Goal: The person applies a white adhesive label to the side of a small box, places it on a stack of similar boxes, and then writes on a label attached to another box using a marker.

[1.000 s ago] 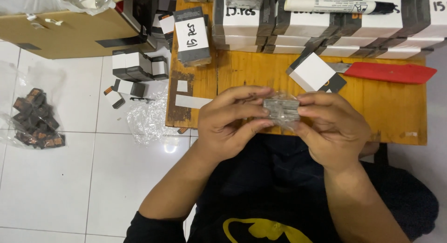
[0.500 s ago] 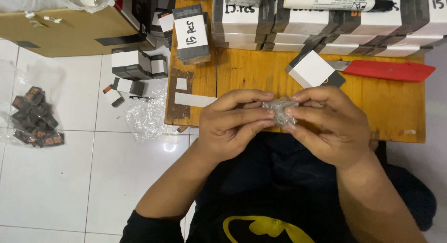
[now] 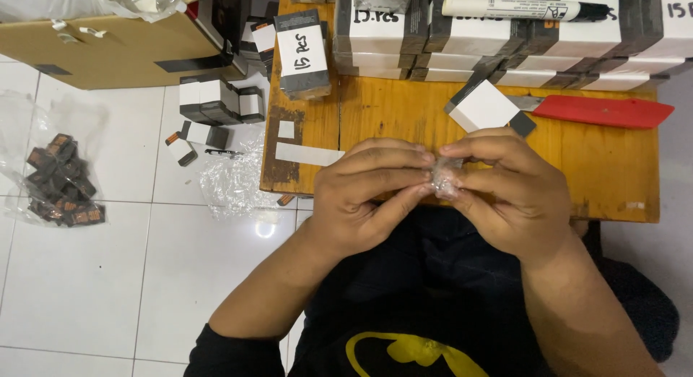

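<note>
My left hand (image 3: 368,196) and my right hand (image 3: 509,193) meet over the near edge of a low wooden board (image 3: 613,175). Between their fingertips both pinch a small crumpled clear plastic wrapper (image 3: 444,176); what lies inside it is hidden by my fingers. Just beyond my right hand a small black-and-white box (image 3: 485,106) lies tilted on the board.
A red-handled cutter (image 3: 603,111) lies at the board's right. Stacked black-and-white boxes (image 3: 505,41) with a white marker pen (image 3: 520,9) on top line the far edge. On the tiled floor: loose boxes (image 3: 213,102), crumpled plastic (image 3: 234,178), a bag of dark pieces (image 3: 61,182), a cardboard carton (image 3: 101,45).
The wrapper has been squeezed smaller between my fingertips and both hands have drawn closer together around it. The view has shifted slightly; nothing else moved.
</note>
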